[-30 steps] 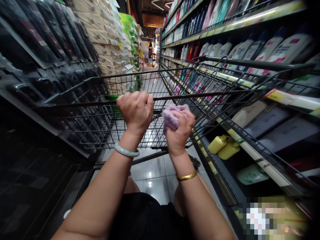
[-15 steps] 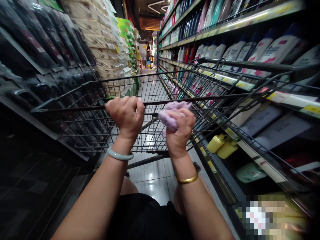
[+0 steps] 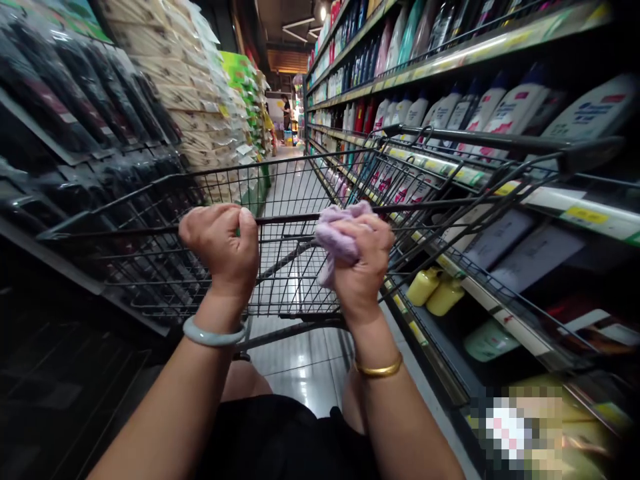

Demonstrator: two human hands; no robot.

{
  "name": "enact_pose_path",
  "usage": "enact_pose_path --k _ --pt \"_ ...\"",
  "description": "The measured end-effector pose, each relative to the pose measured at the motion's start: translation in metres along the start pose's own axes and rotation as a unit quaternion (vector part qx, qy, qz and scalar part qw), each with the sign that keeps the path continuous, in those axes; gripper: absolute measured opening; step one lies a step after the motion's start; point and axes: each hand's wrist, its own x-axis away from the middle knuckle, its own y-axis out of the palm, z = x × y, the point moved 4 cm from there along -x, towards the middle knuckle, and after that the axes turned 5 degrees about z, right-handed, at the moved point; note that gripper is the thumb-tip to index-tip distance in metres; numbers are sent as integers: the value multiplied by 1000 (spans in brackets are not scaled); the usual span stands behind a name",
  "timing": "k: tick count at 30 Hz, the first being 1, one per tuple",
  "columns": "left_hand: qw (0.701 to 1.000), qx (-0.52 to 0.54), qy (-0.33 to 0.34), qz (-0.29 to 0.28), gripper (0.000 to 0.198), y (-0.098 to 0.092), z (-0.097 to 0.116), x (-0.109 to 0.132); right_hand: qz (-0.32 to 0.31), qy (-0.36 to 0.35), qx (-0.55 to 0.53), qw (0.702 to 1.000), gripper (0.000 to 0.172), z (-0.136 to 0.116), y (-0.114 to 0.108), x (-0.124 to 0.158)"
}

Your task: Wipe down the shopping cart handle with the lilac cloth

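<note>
A dark wire shopping cart [image 3: 295,303] spans the aisle in front of me, its bare basket floor showing through the mesh. My left hand [image 3: 223,247] is closed in a fist round the near top rail, knuckles up, with a pale bangle on the wrist. Farther right on the same rail is my right hand [image 3: 367,247], closed on a bunched purple cloth [image 3: 337,237]. The cloth bulges out on the thumb side and hangs a little below the rail. A gold bracelet circles that wrist. The cart's thicker handle [image 3: 480,140] lies at the right, near the shelves.
Shelves of shampoo-like bottles [image 3: 510,117] line the right side, with yellow bottles [image 3: 424,287] low down. Packaged dark goods [image 3: 95,87] hang at the left, before stacked beige packs [image 3: 165,80]. A person [image 3: 287,112] stands far down the tiled aisle.
My left hand and the cart have shifted left in the view. The right hand with the cloth sits slightly farther right along the rail, so the hands are wider apart.
</note>
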Motion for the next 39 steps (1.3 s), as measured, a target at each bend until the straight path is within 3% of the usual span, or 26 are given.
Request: enact_pose_path --k 3,6,9,12,14,20,26,32,39 --pt "998 58 11 -3 31 -4 32 -2 105 42 17 993 30 27 -31 -19" --pt "990 104 66 -67 31 9 74 -8 182 72 51 979 37 51 -55 -29" --pt "977 108 111 -148 32 34 109 -12 136 75 65 986 36 50 -48 -27" --pt "972 48 127 -193 46 54 126 -9 56 68 58 994 30 43 -34 -21" --pt "971 19 129 -201 56 62 128 -5 45 65 58 995 30 49 -35 -22" --pt "977 -10 152 -152 59 68 122 -2 162 118 87 976 38 86 -65 -26" --pt "979 -13 160 -126 56 74 119 -6 74 92 67 991 34 65 -41 -20" --pt "980 -5 158 -123 55 75 112 -10 156 91 112 977 39 90 -62 -26" --pt "982 7 123 -142 54 79 106 -12 42 61 79 994 28 59 -36 -12"
